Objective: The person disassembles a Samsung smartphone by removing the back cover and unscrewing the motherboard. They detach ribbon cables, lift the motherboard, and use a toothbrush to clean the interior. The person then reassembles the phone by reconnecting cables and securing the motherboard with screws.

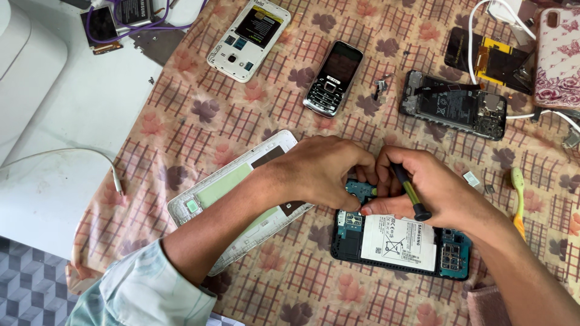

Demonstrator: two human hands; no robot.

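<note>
Right hand (pixel 432 184) clenched round a small screwdriver (pixel 408 192), black shaft, yellow-green grip, tip pointing up-left into the upper left corner of the opened phone (pixel 399 244). Left hand (pixel 323 169) crosses in from the left, fingers curled down on that same corner, pinching or pressing something there; can't tell what, fingertips hide it. Both hands touch each other over the phone's top edge. Phone lies back-off, white battery (pixel 400 241) in the middle, blue board exposed at both ends, sitting near the front edge of the tabletop, right of centre. Just left of it, partly under the left forearm, a white back cover (pixel 232 187) lies inside-up with a green patch. Tabletop (pixel 199 115) wears a checked floral cloth. Toward the far edge: a white phone (pixel 248 39) with its back off, a black keypad phone (pixel 333 77) at centre, another stripped phone frame (pixel 453 104) right of that with a few small loose parts between them. Far right corner: a floral phone case (pixel 559 57) and white cable (pixel 477 30). A green-handled toothbrush (pixel 518 199) lies near the right edge, just beside the right wrist. Far left corner, off the cloth: two batteries (pixel 118 18) tangled in purple wire.
</note>
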